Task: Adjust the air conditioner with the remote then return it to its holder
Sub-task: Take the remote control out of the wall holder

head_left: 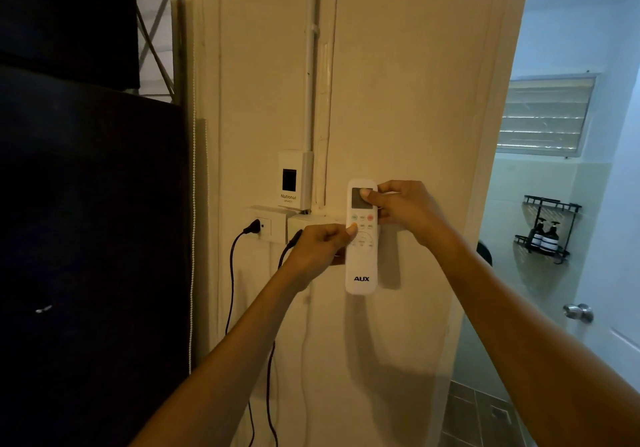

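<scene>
Item: white remote, marked AUX near its lower end, upright against the cream wall, just right of the plug sockets and below a small wall box marked National. Right hand: closed around the remote's upper end, thumb across the grey screen, fingers behind the right edge. Left hand: curled at the remote's left edge, thumb tip pressed on the body beside the upper buttons; remaining fingers folded, and whether they grip anything else cannot be told. Holder: not distinguishable; a brownish patch shows behind the remote at mid-height, which may be part of it. Two black cords hang from the sockets, close beside the left hand. Step in hand, by judgement: either lifting the remote from its wall mount or seating it back; the frame does not settle which. Next move calls for: keeping the remote vertical and flat to the wall, sliding along the mount's line, clear of the cords.
</scene>
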Demonstrator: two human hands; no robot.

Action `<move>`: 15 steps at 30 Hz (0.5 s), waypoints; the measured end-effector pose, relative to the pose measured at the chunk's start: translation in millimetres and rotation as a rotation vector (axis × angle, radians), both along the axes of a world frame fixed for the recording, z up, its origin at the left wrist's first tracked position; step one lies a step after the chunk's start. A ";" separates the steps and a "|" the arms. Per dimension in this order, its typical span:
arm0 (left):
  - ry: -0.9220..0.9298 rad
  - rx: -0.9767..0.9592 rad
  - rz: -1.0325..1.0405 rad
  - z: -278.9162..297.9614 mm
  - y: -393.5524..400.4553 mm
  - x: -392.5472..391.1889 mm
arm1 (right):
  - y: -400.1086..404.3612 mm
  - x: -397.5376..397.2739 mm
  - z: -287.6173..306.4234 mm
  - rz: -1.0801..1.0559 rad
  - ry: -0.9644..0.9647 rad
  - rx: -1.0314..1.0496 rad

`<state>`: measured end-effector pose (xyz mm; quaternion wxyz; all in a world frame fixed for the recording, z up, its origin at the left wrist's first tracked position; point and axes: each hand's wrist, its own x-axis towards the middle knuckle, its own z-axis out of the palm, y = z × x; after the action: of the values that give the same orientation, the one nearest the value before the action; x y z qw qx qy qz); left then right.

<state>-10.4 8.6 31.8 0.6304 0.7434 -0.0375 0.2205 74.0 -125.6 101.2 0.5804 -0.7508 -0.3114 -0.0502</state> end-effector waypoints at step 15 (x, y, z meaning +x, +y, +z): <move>-0.073 -0.041 0.133 -1.4 31.6 -114.4 | 33.9 -87.6 -29.6 0.255 -0.044 -0.084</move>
<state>-124.7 40.2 30.3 0.6276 0.7226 -0.0067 0.2896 -13.7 -91.8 71.7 0.5430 -0.7275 -0.4188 0.0208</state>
